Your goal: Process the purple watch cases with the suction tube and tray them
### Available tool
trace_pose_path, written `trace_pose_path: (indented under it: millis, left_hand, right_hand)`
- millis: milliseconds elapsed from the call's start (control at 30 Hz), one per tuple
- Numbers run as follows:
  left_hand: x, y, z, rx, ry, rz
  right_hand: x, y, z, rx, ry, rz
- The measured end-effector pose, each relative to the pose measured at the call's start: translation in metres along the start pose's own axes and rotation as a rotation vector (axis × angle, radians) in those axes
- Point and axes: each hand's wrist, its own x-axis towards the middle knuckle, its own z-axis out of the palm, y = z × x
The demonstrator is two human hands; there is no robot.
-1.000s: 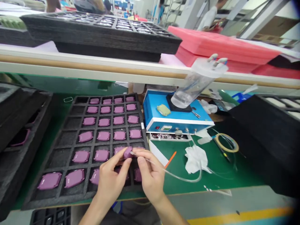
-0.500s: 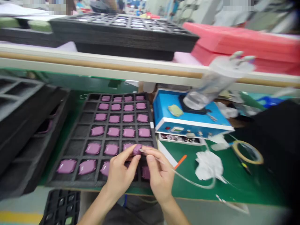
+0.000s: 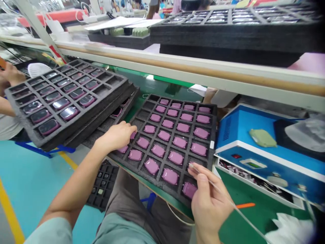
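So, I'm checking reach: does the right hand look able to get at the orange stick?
Probably yes: the orange stick lies close beside the right hand, mostly uncovered on the green tabletop, though the thin tube in its fingers runs close by.

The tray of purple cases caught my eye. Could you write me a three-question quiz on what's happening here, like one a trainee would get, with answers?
1. What does the person's right hand have in its grip?
2. True or false: the green piece lies on top of the blue box.
3. Which is nearest to the left hand's fingertips?
a) the green piece
b) a purple case at the left side of the black tray
c) the blue box

Key:
1. A thin, clear tube.
2. True.
3. b
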Motion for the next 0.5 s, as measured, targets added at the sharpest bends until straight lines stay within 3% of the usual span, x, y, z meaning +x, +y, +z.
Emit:
trace_pose_path:
  millis: [67, 167, 300, 400, 467, 500]
  left_hand:
    - [-0.003, -0.001, 0.011, -0.037, -0.007, 0.017]
    - [-0.008, 0.007, 0.035, -0.06, 0.072, -0.036]
    - [-0.032, 0.024, 0.053, -0.082, 0.177, -0.104]
    - [-0.071, 0.025, 0.037, -0.106, 0.267, -0.074]
    - [-0.105, 0.011, 0.015, -0.1, 0.407, -0.11]
    - [-0.121, -0.001, 0.002, -0.07, 0.485, -0.194]
  right_hand:
    - [0.0, 0.0, 0.0, 0.0, -0.002, 0.006]
    - [-0.002, -0.001, 0.002, -0.013, -0.007, 0.036]
    - [-0.006, -0.002, 0.003, -0.042, 0.046, 0.066]
    - [-0.006, 0.005, 0.0, -0.063, 0.036, 0.061]
    - [-0.004, 0.012, -0.004, -0.073, 0.0, 0.052]
    - [-0.003, 0.015, -0.006, -0.076, -0.013, 0.044]
